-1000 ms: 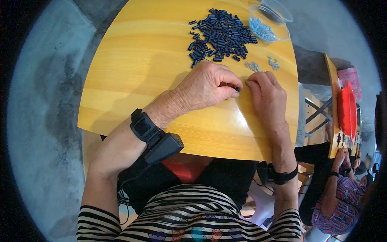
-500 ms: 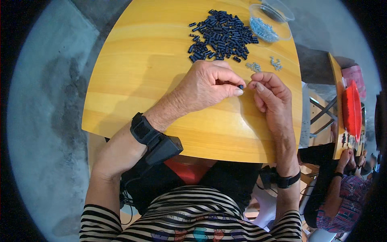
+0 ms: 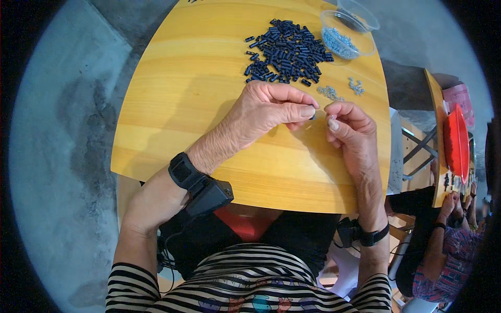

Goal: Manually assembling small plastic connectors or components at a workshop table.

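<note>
My left hand is closed in a pinch, thumb over forefinger, on a small black tubular piece. Only the piece's end shows beside the thumb tip. Just to its right, my right hand pinches thumb and forefinger together; something tiny and pale seems to be at the tips, too small to name. A narrow gap separates the two hands. Beyond them lies a heap of black tubular pieces. Closer to my right fingers are a small cluster of silvery bits and a second cluster of silvery bits.
At the table's far right stands a clear plastic tub holding many small silvery-blue bits, its lid behind it. The wooden table has a curved edge. Off to the right, another person's hands work at a second table with a red basin.
My left thumb has slid forward over the black piece, covering more of it. Both hands stay close together; the right fingertips have shifted slightly. The whole view has tilted a little.
</note>
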Demonstrator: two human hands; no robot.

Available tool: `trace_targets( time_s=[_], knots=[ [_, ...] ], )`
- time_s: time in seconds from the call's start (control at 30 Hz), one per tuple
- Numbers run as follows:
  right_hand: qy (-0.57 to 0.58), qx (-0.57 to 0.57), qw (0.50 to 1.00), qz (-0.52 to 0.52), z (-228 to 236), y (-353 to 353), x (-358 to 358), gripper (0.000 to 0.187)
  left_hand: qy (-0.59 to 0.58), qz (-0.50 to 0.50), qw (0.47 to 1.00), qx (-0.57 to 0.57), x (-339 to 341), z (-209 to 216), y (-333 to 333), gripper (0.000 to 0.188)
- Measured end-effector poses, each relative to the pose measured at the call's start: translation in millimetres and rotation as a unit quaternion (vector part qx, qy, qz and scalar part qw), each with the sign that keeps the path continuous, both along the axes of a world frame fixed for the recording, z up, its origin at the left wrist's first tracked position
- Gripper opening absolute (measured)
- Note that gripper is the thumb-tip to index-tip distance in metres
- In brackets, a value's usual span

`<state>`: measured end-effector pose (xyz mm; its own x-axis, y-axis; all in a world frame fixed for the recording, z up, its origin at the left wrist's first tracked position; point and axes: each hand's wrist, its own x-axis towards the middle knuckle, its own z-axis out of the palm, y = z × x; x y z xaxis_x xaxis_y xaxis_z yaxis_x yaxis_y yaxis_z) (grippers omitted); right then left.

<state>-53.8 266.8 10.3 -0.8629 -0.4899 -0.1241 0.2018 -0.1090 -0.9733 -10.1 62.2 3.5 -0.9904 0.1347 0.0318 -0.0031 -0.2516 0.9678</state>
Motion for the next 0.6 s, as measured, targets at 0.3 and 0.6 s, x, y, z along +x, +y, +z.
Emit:
trace_targets(
  time_s=[0.3, 0.6],
  knots=[
    [0.094, -0.001, 0.996, 0.009, 4, -13, 16, 0.014, -0.072, -0.008, 0.994, 0.080, 4, 6, 3, 0.018],
    [0.150, 0.006, 0.989, -0.003, 2, -20, 20, 0.010, -0.084, -0.022, 0.995, 0.046, 3, 4, 3, 0.019]
  ],
)
